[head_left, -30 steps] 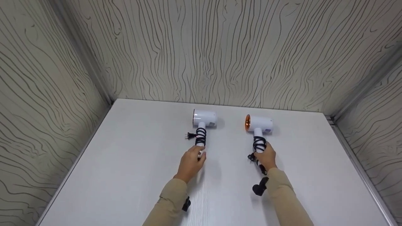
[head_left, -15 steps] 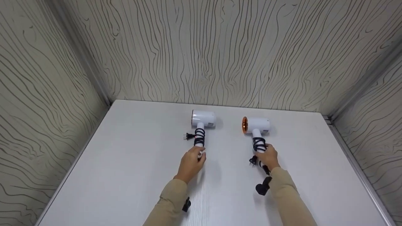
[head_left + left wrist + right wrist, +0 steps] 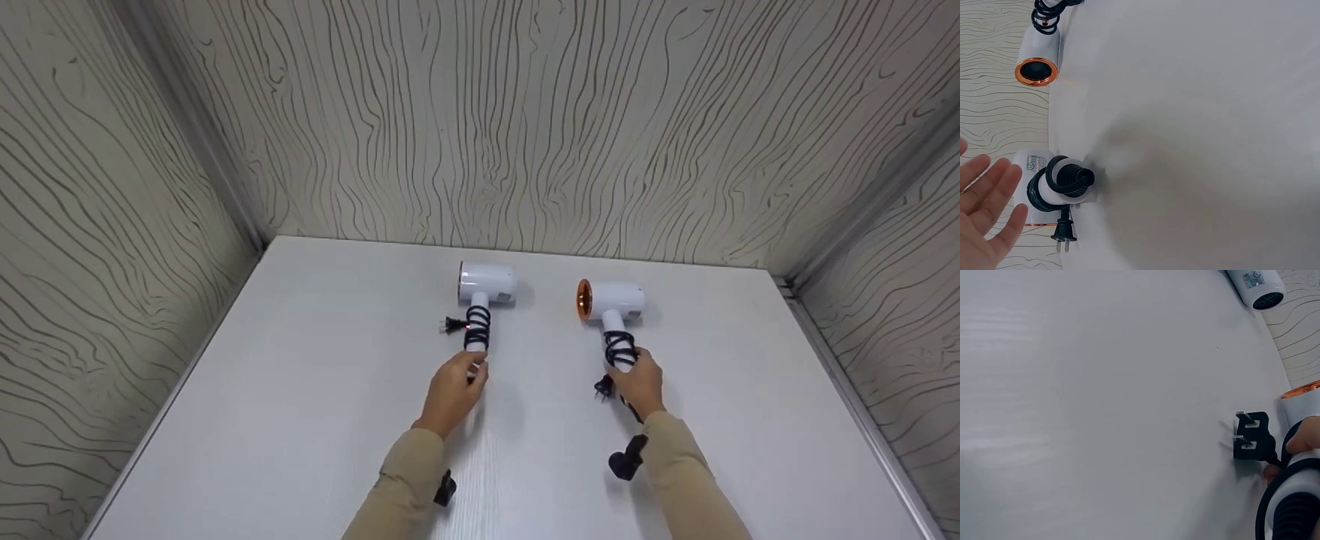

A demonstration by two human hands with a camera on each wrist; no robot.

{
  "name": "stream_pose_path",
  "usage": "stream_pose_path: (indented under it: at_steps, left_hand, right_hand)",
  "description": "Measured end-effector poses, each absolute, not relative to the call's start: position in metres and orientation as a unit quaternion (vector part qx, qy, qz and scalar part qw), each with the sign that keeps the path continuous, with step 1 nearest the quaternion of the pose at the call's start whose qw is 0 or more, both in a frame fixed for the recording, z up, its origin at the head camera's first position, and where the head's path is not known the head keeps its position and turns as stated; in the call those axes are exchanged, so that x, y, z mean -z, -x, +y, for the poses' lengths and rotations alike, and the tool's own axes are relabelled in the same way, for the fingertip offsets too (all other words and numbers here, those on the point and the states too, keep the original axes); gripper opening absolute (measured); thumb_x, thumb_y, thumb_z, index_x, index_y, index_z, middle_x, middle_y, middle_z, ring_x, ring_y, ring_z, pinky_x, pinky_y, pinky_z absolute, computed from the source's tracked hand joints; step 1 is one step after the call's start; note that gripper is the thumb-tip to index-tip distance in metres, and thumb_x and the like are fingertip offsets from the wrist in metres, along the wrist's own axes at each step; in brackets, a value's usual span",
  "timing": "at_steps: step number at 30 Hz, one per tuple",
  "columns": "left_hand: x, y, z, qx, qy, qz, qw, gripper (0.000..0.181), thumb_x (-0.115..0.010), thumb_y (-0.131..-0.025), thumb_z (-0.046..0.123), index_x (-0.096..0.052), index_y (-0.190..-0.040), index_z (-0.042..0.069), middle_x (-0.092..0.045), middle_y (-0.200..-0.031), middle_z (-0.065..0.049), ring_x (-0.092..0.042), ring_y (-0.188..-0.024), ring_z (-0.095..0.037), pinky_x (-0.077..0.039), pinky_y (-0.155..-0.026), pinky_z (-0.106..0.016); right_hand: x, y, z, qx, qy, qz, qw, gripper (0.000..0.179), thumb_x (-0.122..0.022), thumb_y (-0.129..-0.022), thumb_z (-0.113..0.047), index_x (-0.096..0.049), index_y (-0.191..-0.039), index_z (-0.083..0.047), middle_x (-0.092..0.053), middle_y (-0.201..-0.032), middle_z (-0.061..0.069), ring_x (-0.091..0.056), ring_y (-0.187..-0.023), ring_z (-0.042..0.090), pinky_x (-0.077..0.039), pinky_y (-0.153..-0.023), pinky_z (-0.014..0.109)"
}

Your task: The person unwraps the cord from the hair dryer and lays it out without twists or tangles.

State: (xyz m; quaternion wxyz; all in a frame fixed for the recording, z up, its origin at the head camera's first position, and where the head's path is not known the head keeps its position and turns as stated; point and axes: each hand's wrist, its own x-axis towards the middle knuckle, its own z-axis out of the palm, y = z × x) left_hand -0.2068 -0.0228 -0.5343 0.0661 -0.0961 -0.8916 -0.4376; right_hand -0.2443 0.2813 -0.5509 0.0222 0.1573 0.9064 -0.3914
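Note:
Two white hair dryers lie side by side on the white table, each with a black cord wound round its handle. My left hand (image 3: pixel 448 391) is at the handle end of the left hair dryer (image 3: pixel 487 283). In the left wrist view its fingers (image 3: pixel 995 194) are extended and look apart from the handle. My right hand (image 3: pixel 639 384) grips the lower handle of the right hair dryer (image 3: pixel 616 300), whose orange-rimmed mouth faces left. Beside that handle sits its black two-pin plug (image 3: pixel 1255 439). The left dryer's plug (image 3: pixel 453 325) sticks out to the left.
The table (image 3: pixel 330 360) meets a wood-grain patterned back wall (image 3: pixel 480 135) just beyond the dryers. Similar panels rise at left and right. Black wrist devices (image 3: pixel 626 459) show beneath both sleeves.
The right hair dryer has shifted slightly left and towards me, with my right hand on its handle. Its plug now hangs a little lower. My left hand and the left dryer have hardly moved.

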Motion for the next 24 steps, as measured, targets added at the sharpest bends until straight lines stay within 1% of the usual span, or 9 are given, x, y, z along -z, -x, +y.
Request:
stream_pose_path:
  at_steps: [3, 6, 9, 10, 12, 16, 17, 19, 24]
  left_hand:
    - [0.533, 0.208, -0.025, 0.455, 0.086, -0.885, 0.056, 0.027, -0.053, -0.098, 0.016, -0.065, -0.117, 0.003, -0.07, -0.109, -0.01, -0.066, -0.098, -0.02, -0.059, -0.081, -0.029]
    - [0.532, 0.209, -0.027, 0.469, 0.081, -0.878, 0.055, 0.027, -0.053, -0.098, 0.017, -0.064, -0.118, 0.003, -0.07, -0.111, -0.011, -0.065, -0.099, -0.02, -0.059, -0.082, -0.028]
    - [0.532, 0.209, -0.028, 0.479, 0.087, -0.871, 0.061, 0.028, -0.053, -0.097, 0.015, -0.063, -0.119, 0.0, -0.069, -0.11, -0.013, -0.065, -0.099, -0.022, -0.059, -0.082, -0.027]
    - [0.532, 0.209, -0.028, 0.48, 0.09, -0.87, 0.063, 0.028, -0.053, -0.097, 0.015, -0.063, -0.119, 0.0, -0.069, -0.109, -0.013, -0.065, -0.098, -0.022, -0.059, -0.082, -0.027]
    - [0.533, 0.21, -0.028, 0.482, 0.094, -0.868, 0.068, 0.028, -0.053, -0.097, 0.014, -0.063, -0.118, -0.001, -0.07, -0.108, -0.013, -0.066, -0.098, -0.023, -0.059, -0.081, -0.027]
    - [0.533, 0.211, -0.028, 0.487, 0.095, -0.865, 0.074, 0.028, -0.054, -0.097, 0.014, -0.063, -0.119, -0.002, -0.07, -0.108, -0.014, -0.066, -0.097, -0.024, -0.059, -0.081, -0.033]
    - [0.533, 0.211, -0.028, 0.487, 0.095, -0.865, 0.076, 0.028, -0.054, -0.097, 0.014, -0.063, -0.119, -0.002, -0.07, -0.108, -0.014, -0.066, -0.097, -0.023, -0.059, -0.081, -0.034]
    - [0.533, 0.211, -0.028, 0.489, 0.095, -0.864, 0.077, 0.028, -0.054, -0.097, 0.013, -0.063, -0.119, -0.002, -0.07, -0.108, -0.014, -0.066, -0.096, -0.023, -0.058, -0.082, -0.036]
    - [0.529, 0.212, -0.03, 0.492, 0.091, -0.862, 0.079, 0.028, -0.053, -0.097, 0.012, -0.062, -0.119, -0.002, -0.071, -0.107, -0.013, -0.067, -0.096, -0.023, -0.056, -0.086, -0.037]
  right_hand:
    - [0.549, 0.241, 0.28, 0.397, -0.144, 0.907, 0.006, 0.065, -0.06, -0.089, -0.01, -0.028, -0.14, 0.017, -0.045, -0.135, 0.038, -0.051, -0.121, 0.046, -0.044, -0.103, 0.052]
    - [0.546, 0.239, 0.281, 0.399, -0.122, 0.909, -0.017, 0.063, -0.057, -0.087, -0.006, -0.029, -0.139, 0.018, -0.046, -0.133, 0.04, -0.053, -0.118, 0.047, -0.046, -0.1, 0.053]
    - [0.544, 0.237, 0.28, 0.4, -0.101, 0.91, -0.039, 0.061, -0.056, -0.084, -0.002, -0.032, -0.136, 0.019, -0.049, -0.129, 0.041, -0.055, -0.114, 0.048, -0.047, -0.098, 0.053]
    - [0.543, 0.235, 0.279, 0.397, -0.098, 0.911, -0.051, 0.061, -0.057, -0.082, -0.002, -0.034, -0.135, 0.018, -0.051, -0.128, 0.04, -0.056, -0.112, 0.046, -0.048, -0.096, 0.049]
    - [0.543, 0.234, 0.278, 0.401, -0.092, 0.91, -0.055, 0.06, -0.057, -0.081, -0.001, -0.035, -0.135, 0.017, -0.052, -0.127, 0.039, -0.057, -0.11, 0.045, -0.049, -0.094, 0.048]
    - [0.543, 0.231, 0.279, 0.399, -0.08, 0.912, -0.047, 0.06, -0.059, -0.082, -0.001, -0.036, -0.136, 0.014, -0.053, -0.127, 0.037, -0.058, -0.109, 0.043, -0.051, -0.091, 0.047]
    - [0.543, 0.231, 0.28, 0.404, -0.077, 0.911, -0.034, 0.061, -0.058, -0.084, -0.001, -0.034, -0.137, 0.015, -0.051, -0.128, 0.037, -0.057, -0.111, 0.044, -0.05, -0.094, 0.05]
    - [0.543, 0.23, 0.28, 0.403, -0.073, 0.912, -0.028, 0.062, -0.059, -0.084, -0.001, -0.033, -0.138, 0.014, -0.051, -0.129, 0.037, -0.057, -0.113, 0.044, -0.049, -0.096, 0.051]
    - [0.543, 0.226, 0.281, 0.407, -0.061, 0.911, -0.035, 0.061, -0.06, -0.083, 0.0, -0.035, -0.137, 0.015, -0.051, -0.13, 0.036, -0.055, -0.118, 0.045, -0.045, -0.104, 0.053]
